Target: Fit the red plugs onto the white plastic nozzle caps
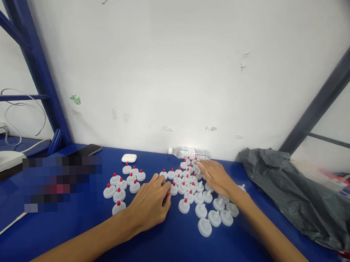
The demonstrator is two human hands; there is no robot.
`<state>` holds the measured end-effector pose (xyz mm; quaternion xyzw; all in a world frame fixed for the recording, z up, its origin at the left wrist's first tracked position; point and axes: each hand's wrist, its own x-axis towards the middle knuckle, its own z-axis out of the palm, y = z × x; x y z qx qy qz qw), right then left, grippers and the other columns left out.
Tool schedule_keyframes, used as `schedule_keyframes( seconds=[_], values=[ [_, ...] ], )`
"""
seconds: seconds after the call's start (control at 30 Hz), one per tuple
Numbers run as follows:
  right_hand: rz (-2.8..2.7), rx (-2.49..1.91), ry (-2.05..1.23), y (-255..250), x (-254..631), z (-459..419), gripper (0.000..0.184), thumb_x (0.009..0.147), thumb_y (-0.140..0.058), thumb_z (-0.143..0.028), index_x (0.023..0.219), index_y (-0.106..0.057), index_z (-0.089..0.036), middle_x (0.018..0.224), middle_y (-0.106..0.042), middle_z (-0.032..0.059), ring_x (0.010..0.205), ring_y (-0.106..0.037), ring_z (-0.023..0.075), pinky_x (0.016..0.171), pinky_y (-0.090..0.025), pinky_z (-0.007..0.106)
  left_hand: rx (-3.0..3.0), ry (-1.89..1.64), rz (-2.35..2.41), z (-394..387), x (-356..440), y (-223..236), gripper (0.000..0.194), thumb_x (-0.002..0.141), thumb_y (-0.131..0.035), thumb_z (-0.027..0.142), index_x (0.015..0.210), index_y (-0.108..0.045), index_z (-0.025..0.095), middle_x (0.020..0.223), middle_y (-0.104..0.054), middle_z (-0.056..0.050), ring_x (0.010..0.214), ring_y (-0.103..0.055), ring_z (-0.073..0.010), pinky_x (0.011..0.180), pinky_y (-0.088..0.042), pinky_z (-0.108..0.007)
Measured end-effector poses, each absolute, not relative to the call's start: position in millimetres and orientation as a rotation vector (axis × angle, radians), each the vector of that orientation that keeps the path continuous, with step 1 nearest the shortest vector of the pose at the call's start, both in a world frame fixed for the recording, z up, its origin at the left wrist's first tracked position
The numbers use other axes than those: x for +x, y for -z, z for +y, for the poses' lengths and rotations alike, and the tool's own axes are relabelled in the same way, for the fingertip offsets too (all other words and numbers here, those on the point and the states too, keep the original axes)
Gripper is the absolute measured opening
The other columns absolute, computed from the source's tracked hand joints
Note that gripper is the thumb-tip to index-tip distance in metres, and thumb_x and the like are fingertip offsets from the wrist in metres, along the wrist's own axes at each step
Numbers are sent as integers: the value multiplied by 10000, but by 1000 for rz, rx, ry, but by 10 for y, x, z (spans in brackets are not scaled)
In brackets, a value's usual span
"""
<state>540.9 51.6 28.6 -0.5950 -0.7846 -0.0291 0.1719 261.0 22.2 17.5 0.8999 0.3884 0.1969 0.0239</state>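
Note:
My left hand (pixel 151 204) is curled low over the blue table, palm down. Between its thumb and fingers a small red tip cap (pixel 167 193) shows; the rest is hidden by the hand. Just right of it stand several round white nozzle lids with red tips, one of them a near lid (pixel 184 206). My right hand (pixel 216 176) lies with its fingers stretched out over the back of this cluster, touching or hovering over lids there. Below its wrist are several white lids without red tips, such as a bare lid (pixel 204 227).
Left of my left hand sits another group of red-tipped lids (pixel 119 195). A clear bottle (pixel 189 152) lies against the wall. A white case (pixel 129 158), a phone (pixel 90 150), a grey plastic bag (pixel 282 188) and blue frame posts (pixel 41 67) surround the blue table (pixel 157 247).

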Motion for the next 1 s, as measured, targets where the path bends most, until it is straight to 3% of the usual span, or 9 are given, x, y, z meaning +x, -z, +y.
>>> schedule_keyframes(
  seconds=[0.2,0.4,0.57,0.77,1.0],
  values=[
    [-2241,-1697,135,-291,5404,799,646,1072,-139,-505,854,-677,-221,945,-753,82,1007,-688,270,950,-469,456,2774,-590,1219,221,2600,-152,117,921,-473,171,933,-588,189,987,-601,-80,925,-542,-249,602,-391,-338],
    [-2109,-1603,311,-451,5392,650,439,1061,-327,-494,1178,-652,-223,1223,-712,96,1194,-623,280,1087,-375,497,2761,-648,1209,215,2595,-178,131,950,-450,189,936,-580,199,983,-607,-65,908,-544,-236,598,-380,-330],
    [-2053,-1286,410,-501,5166,399,246,1036,-463,-344,1218,-586,-234,1195,-692,92,1078,-667,265,935,-518,428,2727,-824,1195,190,2607,-266,149,994,-415,224,936,-552,211,943,-617,-43,891,-545,-230,648,-397,-341],
    [-2376,-844,429,-382,4807,224,355,1021,-461,-161,1371,-454,-218,1180,-703,95,1094,-669,233,928,-545,419,2648,-963,1268,216,2614,-223,178,1012,-480,387,1009,-547,222,889,-626,-24,838,-562,-226,655,-390,-331],
    [-2383,-698,377,-349,4656,109,420,1009,-483,-139,1418,-419,-211,1176,-708,99,1091,-675,199,914,-575,367,2798,-937,1187,258,2573,-180,177,1039,-398,308,997,-544,215,905,-631,-37,817,-532,-230,616,-332,-321]
  ],
)
